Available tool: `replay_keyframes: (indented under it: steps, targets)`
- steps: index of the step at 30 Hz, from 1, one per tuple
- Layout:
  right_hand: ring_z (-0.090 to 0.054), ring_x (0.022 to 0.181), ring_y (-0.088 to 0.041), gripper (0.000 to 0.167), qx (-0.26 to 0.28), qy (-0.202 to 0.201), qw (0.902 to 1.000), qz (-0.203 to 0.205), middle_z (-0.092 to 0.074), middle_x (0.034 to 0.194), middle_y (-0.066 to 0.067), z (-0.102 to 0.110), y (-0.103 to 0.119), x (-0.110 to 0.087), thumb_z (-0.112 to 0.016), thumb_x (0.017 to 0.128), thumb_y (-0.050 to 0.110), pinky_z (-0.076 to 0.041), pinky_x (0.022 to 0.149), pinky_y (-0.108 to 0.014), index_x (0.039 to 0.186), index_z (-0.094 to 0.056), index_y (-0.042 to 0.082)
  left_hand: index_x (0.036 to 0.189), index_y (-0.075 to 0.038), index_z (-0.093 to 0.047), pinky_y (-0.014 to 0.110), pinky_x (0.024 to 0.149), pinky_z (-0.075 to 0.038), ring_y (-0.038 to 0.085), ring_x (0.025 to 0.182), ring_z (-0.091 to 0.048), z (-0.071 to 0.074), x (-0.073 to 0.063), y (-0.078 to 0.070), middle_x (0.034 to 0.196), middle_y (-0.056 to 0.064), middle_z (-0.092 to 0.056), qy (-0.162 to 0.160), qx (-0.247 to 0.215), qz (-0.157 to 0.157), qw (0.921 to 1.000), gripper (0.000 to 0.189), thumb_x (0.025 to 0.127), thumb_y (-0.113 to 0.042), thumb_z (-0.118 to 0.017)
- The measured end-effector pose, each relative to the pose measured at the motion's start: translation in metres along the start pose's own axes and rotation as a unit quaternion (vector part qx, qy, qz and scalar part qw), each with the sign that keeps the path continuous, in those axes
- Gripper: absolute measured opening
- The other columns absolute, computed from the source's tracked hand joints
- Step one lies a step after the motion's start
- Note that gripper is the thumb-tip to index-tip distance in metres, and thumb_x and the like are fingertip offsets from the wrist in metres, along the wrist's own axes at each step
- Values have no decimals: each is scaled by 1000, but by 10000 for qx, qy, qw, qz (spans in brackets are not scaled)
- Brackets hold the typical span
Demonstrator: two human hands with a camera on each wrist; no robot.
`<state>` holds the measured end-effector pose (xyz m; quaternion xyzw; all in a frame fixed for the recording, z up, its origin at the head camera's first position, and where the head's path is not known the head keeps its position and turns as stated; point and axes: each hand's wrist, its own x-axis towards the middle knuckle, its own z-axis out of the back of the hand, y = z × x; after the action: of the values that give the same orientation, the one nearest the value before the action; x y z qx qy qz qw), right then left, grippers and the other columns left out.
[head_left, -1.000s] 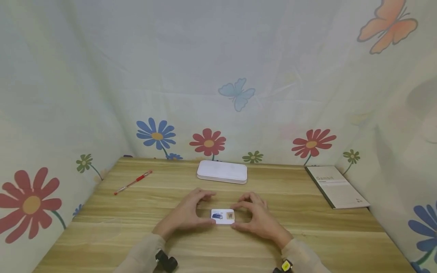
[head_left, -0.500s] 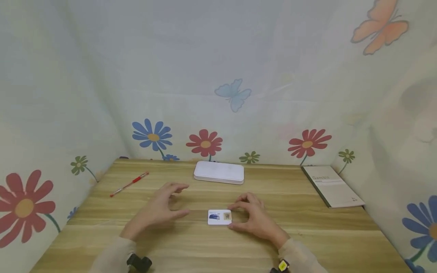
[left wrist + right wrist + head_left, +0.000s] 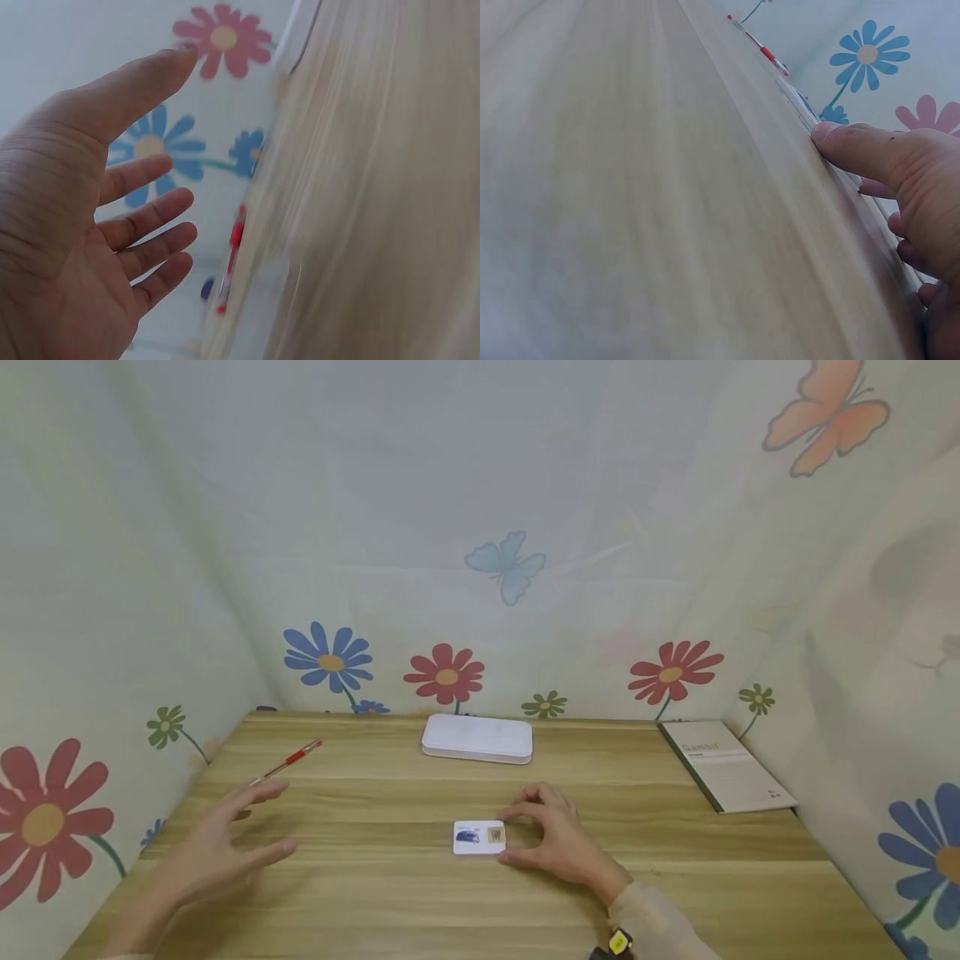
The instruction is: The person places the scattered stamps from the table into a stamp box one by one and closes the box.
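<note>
A small white card (image 3: 479, 837) with rounded corners lies on the wooden table. It bears a dark blue picture and a tan square. At its right end, my right hand (image 3: 564, 843) holds it between the thumb at the near corner and the index finger at the far corner. The right wrist view shows the thumb (image 3: 855, 146) at the card's edge, with most of the card hidden. Off to the left, my left hand (image 3: 210, 852) is held over the table with fingers spread and nothing in them. Just beyond its fingers is a red pen (image 3: 288, 761).
At the back middle of the table (image 3: 390, 893) rests a flat white case (image 3: 477, 739). A notebook (image 3: 731, 766) with a dark spine lies at the right edge. A flowered curtain (image 3: 420, 468) encloses the back and sides.
My left hand has left the card's left end and moved far to the left, fingers spread. My right hand stays at the card. The head view has shifted slightly.
</note>
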<state>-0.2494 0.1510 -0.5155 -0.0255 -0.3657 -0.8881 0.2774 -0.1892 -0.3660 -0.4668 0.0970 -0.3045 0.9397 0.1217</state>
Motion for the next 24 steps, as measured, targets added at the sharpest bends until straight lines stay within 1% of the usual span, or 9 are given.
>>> replay_keyframes:
  steps: [2,5,7,8,10,14,17,21,24]
  targets:
    - [-47,135,-25,53,-5,-14,10000,26,-59,139,-4,0,0,0,-99,81,49,-24,118,-61,127,-82,29,161,-16,-56,63,103,-53,51,136,-59,8,-11,12,158,20,-60,-17,109,160,9998,87,89,-45,-95]
    - [-48,134,-26,53,-6,-86,9999,71,-59,137,-3,1,0,0,-100,81,48,-25,116,-62,126,-82,28,163,-14,-54,69,100,-52,55,135,-58,15,-26,27,158,24,-59,67,185,450,9988,90,90,-47,-94]
    - [-48,133,-26,52,-13,-109,9999,65,-59,137,-2,2,0,-1,-100,81,48,-25,116,-62,126,-82,28,164,-12,-52,69,99,-53,56,135,-56,18,-35,36,156,26,-60,150,222,658,9975,92,91,-50,-93]
    - [-48,133,-26,52,-24,-101,9999,54,-59,136,-1,2,0,-1,-100,81,48,-25,116,-61,126,-82,29,164,-11,-51,73,99,-51,57,137,-54,18,-40,40,157,27,-58,218,220,761,9966,93,91,-51,-92]
    - [-48,134,-25,52,-29,-61,10000,7,-58,136,0,2,0,-1,-100,81,49,-25,116,-61,126,-82,30,165,-9,-49,75,100,-48,58,139,-50,18,-47,50,158,30,-55,287,298,877,9953,97,90,-53,-92]
    - [-48,135,-24,52,-24,-13,10000,-57,-58,137,2,2,1,-2,-99,81,50,-25,118,-60,127,-82,31,162,-5,-51,82,100,-42,59,140,-45,16,-59,68,159,34,-52,216,415,795,9957,100,86,-52,-96]
    - [-47,135,-24,53,-21,-13,10000,-60,-58,136,3,2,1,-1,-99,82,50,-25,118,-60,127,-82,31,160,-7,-54,82,100,-40,57,137,-46,15,-64,78,156,33,-54,161,607,653,9959,100,82,-52,-98]
    - [-47,135,-23,52,-17,24,10000,-55,-57,134,4,1,2,0,-99,82,50,-25,117,-60,128,-82,30,156,-8,-59,82,97,-42,56,129,-50,17,-67,88,147,33,-59,256,1008,594,9928,98,79,-54,-99]
    - [-47,134,-23,52,-13,41,10000,-68,-56,133,5,1,2,1,-99,83,50,-25,117,-60,127,-82,31,151,-9,-63,82,92,-45,56,123,-54,17,-68,92,138,31,-63,303,1170,573,9910,92,79,-53,-99]
